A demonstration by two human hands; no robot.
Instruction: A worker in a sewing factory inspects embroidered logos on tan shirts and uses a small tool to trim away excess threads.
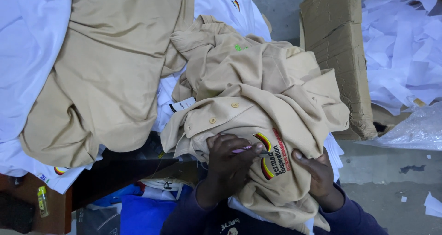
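The left hand [230, 161] pinches a thin pink tool [242, 149] between thumb and fingers, its long axis lying nearly level with the tip toward the embroidered badge [270, 157] on the tan polo shirt [258, 106], while the right hand [317, 173] has its fingers curled closed on a fold of that shirt just beside the badge. The shirt is bunched, two buttons showing on its placket, collar end toward a second tan shirt [106, 74]. Both tan shirts lie among white shirts [27, 46], and beyond the polo stands one cardboard box [340, 51] of white paper scraps [400, 46].
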